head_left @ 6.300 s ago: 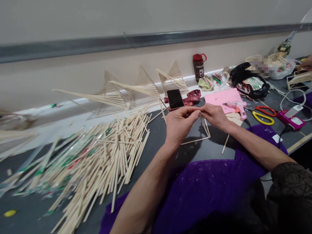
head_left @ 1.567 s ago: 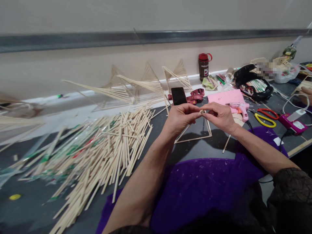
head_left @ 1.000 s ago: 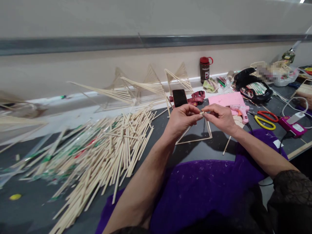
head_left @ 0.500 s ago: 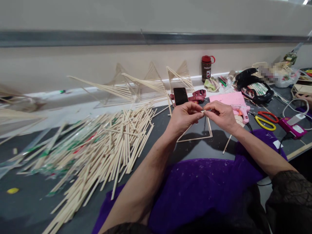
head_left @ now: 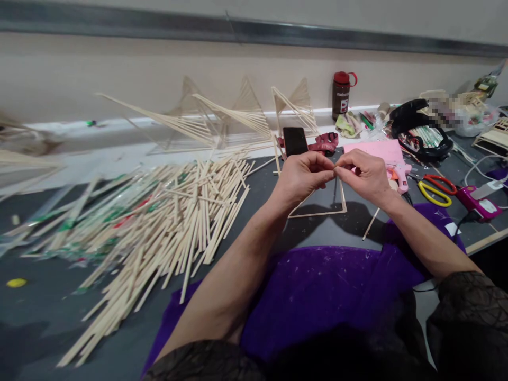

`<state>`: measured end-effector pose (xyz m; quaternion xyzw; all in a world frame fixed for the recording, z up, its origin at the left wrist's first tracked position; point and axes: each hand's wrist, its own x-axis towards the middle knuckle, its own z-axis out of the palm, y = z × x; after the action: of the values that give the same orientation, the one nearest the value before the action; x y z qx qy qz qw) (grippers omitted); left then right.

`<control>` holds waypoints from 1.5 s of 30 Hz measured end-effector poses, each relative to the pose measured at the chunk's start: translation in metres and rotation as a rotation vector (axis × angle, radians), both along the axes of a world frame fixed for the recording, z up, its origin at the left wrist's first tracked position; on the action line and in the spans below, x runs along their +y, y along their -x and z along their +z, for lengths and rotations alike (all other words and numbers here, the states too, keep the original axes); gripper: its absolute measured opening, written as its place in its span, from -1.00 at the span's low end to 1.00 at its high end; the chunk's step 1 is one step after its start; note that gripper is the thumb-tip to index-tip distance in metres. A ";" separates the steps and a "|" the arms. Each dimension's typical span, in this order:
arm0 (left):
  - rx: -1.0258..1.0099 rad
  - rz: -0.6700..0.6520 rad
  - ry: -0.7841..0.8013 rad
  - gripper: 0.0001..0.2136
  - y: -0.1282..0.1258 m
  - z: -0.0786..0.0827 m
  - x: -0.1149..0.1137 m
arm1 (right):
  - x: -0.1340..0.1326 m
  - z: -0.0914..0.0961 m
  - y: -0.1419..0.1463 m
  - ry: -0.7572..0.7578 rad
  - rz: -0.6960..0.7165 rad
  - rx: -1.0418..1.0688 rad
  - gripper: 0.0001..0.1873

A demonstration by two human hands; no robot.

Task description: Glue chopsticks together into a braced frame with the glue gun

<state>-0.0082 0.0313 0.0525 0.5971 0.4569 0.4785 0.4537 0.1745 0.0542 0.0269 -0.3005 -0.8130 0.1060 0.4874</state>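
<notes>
My left hand (head_left: 304, 177) and my right hand (head_left: 363, 172) meet fingertip to fingertip, each closed in a pinch. Between them is the top of a small frame of thin wooden sticks (head_left: 317, 214); the fingers hide the joint itself. Its lower stick and right corner show just above the dark tabletop, below my hands. A pink glue gun (head_left: 401, 177) lies right of my right hand. Behind my left hand is a black phone (head_left: 295, 142). One loose stick (head_left: 371, 224) rests below my right wrist.
A large heap of wooden sticks (head_left: 198, 211) and plastic wrappers spreads on the left. Finished stick structures (head_left: 234, 116) stand along the wall. Scissors (head_left: 436, 189), a magenta power strip (head_left: 478, 203), a black case (head_left: 420, 132) and a bottle (head_left: 340, 98) are on the right. Purple cloth (head_left: 317, 296) covers the near edge.
The view has tilted slightly downward, so everything appears higher in the picture. My fingertips have drawn closer together, hiding the small pale bit that showed between them.
</notes>
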 end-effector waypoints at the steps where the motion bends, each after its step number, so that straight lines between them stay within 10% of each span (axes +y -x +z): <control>1: 0.000 0.002 -0.003 -0.87 0.000 0.000 0.000 | 0.000 0.000 0.000 -0.002 -0.004 -0.001 -0.86; 38: 0.031 -0.017 0.040 -0.86 0.006 -0.004 0.003 | 0.005 -0.012 -0.006 0.095 0.022 0.096 -0.63; 45: 0.093 0.025 -0.152 -0.76 0.010 -0.002 -0.003 | 0.011 -0.016 -0.008 0.186 0.012 0.141 -0.62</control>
<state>-0.0178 0.0282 0.0500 0.6456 0.4472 0.4890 0.3796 0.1829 0.0656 0.0110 -0.3315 -0.7650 0.2046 0.5129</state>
